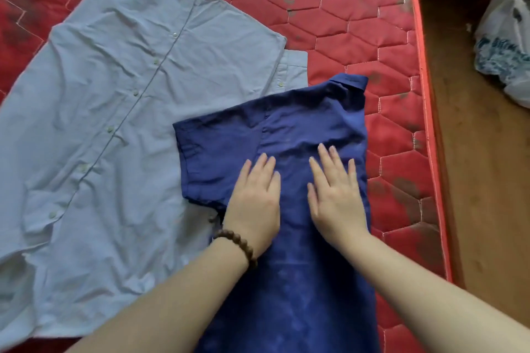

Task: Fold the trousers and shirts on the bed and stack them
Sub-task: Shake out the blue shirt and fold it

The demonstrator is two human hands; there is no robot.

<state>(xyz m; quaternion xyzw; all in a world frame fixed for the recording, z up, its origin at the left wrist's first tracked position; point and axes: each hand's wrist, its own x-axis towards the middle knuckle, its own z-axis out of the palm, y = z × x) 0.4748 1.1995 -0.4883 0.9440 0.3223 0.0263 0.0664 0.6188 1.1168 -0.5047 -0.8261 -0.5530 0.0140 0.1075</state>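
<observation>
Light blue shirt (109, 112) lies spread, buttons up, across the red quilted bed (358, 34); the navy shirt (286, 152) overlaps its right edge. Left hand (253, 203) and right hand (335, 198) press flat on the navy cloth, fingers straight, grip holding nothing.

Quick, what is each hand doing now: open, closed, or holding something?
Left hand: open, pressing flat on the dark blue shirt.
Right hand: open, flat on the same shirt.

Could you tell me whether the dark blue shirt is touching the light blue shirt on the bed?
Touching. The head view shows the dark blue shirt with its sleeve side lying over the edge of the light blue shirt, no mattress visible between them.
</observation>
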